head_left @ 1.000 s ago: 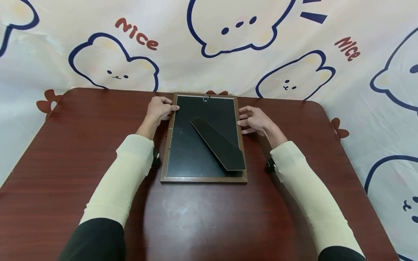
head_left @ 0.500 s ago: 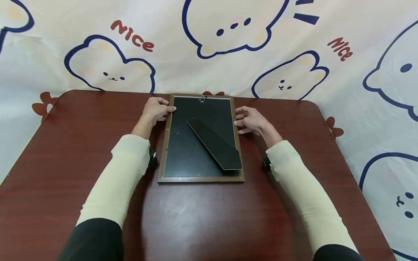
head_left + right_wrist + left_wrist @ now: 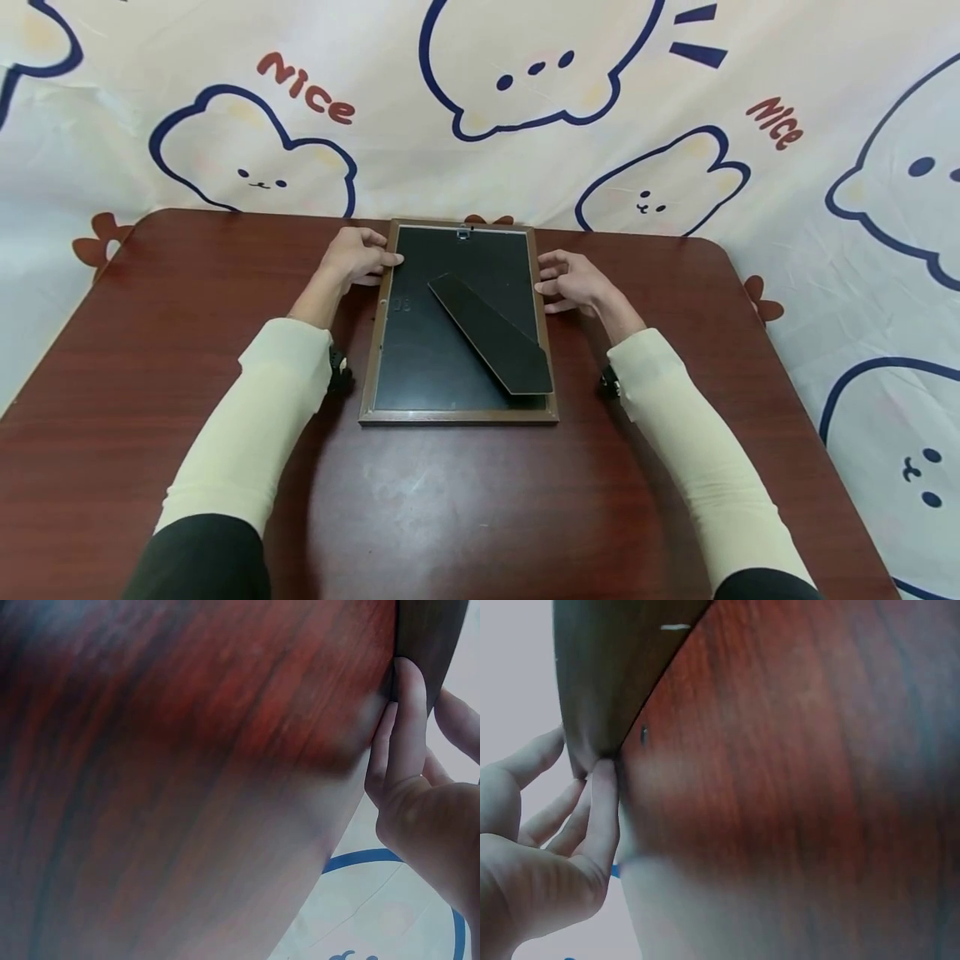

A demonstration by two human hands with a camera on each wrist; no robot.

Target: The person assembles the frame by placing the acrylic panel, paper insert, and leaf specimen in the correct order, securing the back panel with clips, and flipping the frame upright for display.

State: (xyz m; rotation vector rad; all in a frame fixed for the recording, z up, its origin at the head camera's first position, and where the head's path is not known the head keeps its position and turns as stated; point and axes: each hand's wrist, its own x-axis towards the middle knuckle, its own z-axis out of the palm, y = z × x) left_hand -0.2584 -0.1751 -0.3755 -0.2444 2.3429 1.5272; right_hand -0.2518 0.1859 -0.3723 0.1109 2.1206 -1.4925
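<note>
A picture frame (image 3: pixel 460 414) lies on the table with its black back board (image 3: pixel 420 358) facing up. Its black stand leg (image 3: pixel 498 342) slants across the back, and a small metal hanger (image 3: pixel 463 234) sits by the far edge. My left hand (image 3: pixel 352 257) pinches the frame's left side near the far corner, thumb over the rim. Against the right side, my right hand (image 3: pixel 573 283) holds the rim between thumb and fingers. Each wrist view shows fingertips low on the wooden rim, close to the table, as with the left hand (image 3: pixel 555 862) and the right hand (image 3: pixel 420 795).
The dark red wooden table (image 3: pixel 450 517) has rounded far corners. Behind it and along the right hangs a pale cloth (image 3: pixel 465 175) printed with cartoon animals and the word Nice. Dark wrist devices (image 3: pixel 610 382) sit under both cuffs.
The head view has shifted slightly. My left wrist and forearm have moved a little outward to the left. Both hands stay at the frame's sides, and the frame keeps its place on the table.
</note>
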